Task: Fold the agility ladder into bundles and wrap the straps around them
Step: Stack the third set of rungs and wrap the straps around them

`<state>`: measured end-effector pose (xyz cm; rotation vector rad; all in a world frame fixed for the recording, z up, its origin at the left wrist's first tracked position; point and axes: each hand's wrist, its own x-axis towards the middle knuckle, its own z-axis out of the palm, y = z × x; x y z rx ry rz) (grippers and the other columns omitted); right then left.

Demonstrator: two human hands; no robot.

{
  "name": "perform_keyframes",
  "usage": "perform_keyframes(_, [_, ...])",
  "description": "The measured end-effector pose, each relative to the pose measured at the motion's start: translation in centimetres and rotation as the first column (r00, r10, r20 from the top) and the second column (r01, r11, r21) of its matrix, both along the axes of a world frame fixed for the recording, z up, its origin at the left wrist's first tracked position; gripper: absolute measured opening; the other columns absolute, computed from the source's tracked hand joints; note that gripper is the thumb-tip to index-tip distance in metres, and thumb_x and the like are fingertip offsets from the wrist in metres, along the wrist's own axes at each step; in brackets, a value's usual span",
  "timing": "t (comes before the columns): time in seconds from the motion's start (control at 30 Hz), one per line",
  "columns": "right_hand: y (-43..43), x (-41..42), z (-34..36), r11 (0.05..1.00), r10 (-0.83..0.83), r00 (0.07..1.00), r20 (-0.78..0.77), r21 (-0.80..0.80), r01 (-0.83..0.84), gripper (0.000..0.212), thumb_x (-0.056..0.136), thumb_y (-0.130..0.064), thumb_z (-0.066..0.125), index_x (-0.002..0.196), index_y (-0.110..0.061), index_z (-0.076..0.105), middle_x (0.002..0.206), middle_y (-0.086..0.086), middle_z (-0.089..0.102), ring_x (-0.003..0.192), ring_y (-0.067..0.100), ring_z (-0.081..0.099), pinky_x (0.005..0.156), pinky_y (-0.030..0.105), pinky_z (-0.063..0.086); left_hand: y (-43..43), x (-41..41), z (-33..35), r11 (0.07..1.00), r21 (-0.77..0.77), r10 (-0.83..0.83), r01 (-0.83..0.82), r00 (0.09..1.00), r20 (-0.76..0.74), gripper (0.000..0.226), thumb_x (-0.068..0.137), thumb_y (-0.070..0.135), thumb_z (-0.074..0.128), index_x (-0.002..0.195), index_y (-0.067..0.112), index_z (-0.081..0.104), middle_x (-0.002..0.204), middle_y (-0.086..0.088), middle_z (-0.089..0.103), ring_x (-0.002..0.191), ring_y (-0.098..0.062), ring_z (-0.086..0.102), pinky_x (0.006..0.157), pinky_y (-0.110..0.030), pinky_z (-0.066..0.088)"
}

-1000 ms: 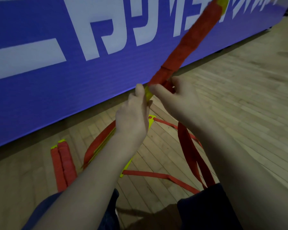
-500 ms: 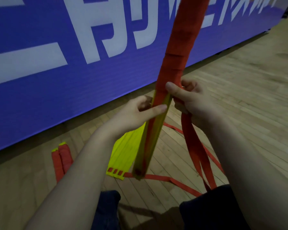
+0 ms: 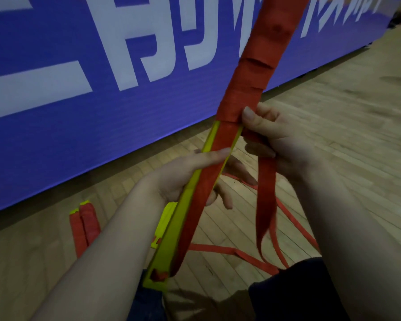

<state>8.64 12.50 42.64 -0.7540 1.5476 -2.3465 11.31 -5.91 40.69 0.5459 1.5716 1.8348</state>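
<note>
Left hand [image 3: 188,178] grips the half-wrapped yellow bundle [image 3: 171,232]; right hand [image 3: 280,144] pinches its red strap [image 3: 266,205].

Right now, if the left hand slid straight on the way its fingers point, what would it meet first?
Probably the loose red strap hanging from the right hand: the left hand, gripping the ladder bundle, points rightward at it. Depth is unclear.
</note>
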Motion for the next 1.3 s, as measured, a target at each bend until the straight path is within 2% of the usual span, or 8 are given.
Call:
perform_keyframes(0.1, [0.5,-0.1,0.1,0.961,-0.148,0.986,-0.073,0.227,0.161,0.022,0.086,-0.026,0.065,0.090,-0.004,0.062,0.058,-0.007,0.063,0.037,0.007,0.030,0.034,0.025,0.015,-0.9,-0.2,0.2,0.990,-0.086,0.105,-0.110,0.993,-0.055,0.036,0.086,0.038,0.065,0.084,0.002,0.063,0.104,-0.031,0.066,0.051,-0.027,0.065,0.038,-0.019,0.040])
perform_keyframes(0.23, [0.4,-0.1,-0.2,0.924,-0.202,0.976,-0.076,0.315,0.216,0.036,0.075,-0.029,0.074,0.089,0.002,0.061,0.076,0.009,0.074,0.032,0.010,0.036,0.035,0.026,0.019,-0.9,-0.2,0.1,0.970,-0.114,0.200,-0.216,0.971,-0.132,0.041,0.090,0.038,0.053,0.084,-0.002,0.060,0.056,-0.009,0.062,0.034,-0.014,0.047,0.040,-0.019,0.038])
perform_keyframes(0.53, [0.7,-0.2,0.0,0.912,-0.180,0.983,-0.043,0.366,0.184,0.026,0.077,-0.021,0.069,0.079,-0.009,0.046,0.077,0.019,0.073,0.036,0.018,0.051,0.037,0.025,0.037,-2.6,-1.5,0.5,0.853,-0.004,0.519,-0.522,0.849,-0.100,0.028,0.083,0.037,0.063,0.077,0.010,0.062,0.055,-0.003,0.053,0.037,-0.015,0.048,0.040,-0.020,0.037])
perform_keyframes(0.8, [0.0,-0.3,-0.4,0.850,-0.197,0.977,-0.080,0.482,0.211,0.020,0.097,-0.008,0.051,0.085,-0.012,0.036,0.090,0.016,0.073,0.044,0.023,0.062,0.035,0.029,0.042,-1.6,-1.7,0.1,0.565,-0.164,0.675,-0.809,0.567,-0.471,0.032,0.090,0.037,0.067,0.075,0.011,0.056,0.055,0.001,0.047,0.049,-0.015,0.044,0.048,-0.028,0.032])
perform_keyframes(0.9, [-1.5,0.7,-0.4,0.776,-0.208,0.955,-0.210,0.559,0.292,0.020,0.100,-0.007,0.049,0.087,-0.013,0.036,0.097,0.011,0.071,0.048,0.016,0.063,0.038,0.029,0.046,-0.5,-1.5,-0.5,0.234,-0.289,0.493,-0.928,0.369,-0.788,0.039,0.090,0.046,0.063,0.087,0.010,0.049,0.077,-0.002,0.053,0.077,-0.024,0.052,0.061,-0.035,0.029])
perform_keyframes(1.03, [-2.9,1.3,-0.5,0.560,-0.276,0.830,-0.486,0.621,0.549,0.007,0.096,-0.015,0.055,0.094,-0.012,0.049,0.075,-0.009,0.060,0.063,-0.005,0.055,0.062,0.026,0.042,0.3,-0.9,-1.2,-0.034,-0.354,0.124,-0.935,0.347,-0.929,0.040,0.093,0.039,0.060,0.111,0.009,0.042,0.113,-0.014,0.057,0.109,-0.036,0.057,0.074,-0.042,0.037])
perform_keyframes(1.2, [-5.1,1.6,-0.8,0.675,-0.561,0.791,-0.245,0.419,0.608,0.038,0.088,-0.036,0.070,0.068,-0.021,0.042,0.064,-0.003,0.049,0.056,0.007,0.044,0.057,0.026,0.038,1.4,-1.0,-2.5,-0.151,-0.214,-0.049,-0.965,0.223,-0.974,0.034,0.094,0.035,0.057,0.103,0.003,0.050,0.091,-0.015,0.063,0.077,-0.030,0.069,0.059,-0.035,0.052])
perform_keyframes(1.3, [-5.3,0.9,-1.2,0.688,-0.676,0.732,-0.085,0.284,0.668,0.046,0.083,-0.020,0.076,0.060,-0.019,0.036,0.061,0.006,0.048,0.054,0.012,0.046,0.056,0.029,0.041,2.6,-0.3,-2.9,-0.140,-0.326,-0.136,-0.935,0.344,-0.929,0.048,0.095,0.040,0.027,0.120,0.001,0.038,0.115,-0.014,0.052,0.100,-0.028,0.062,0.076,-0.033,0.050])
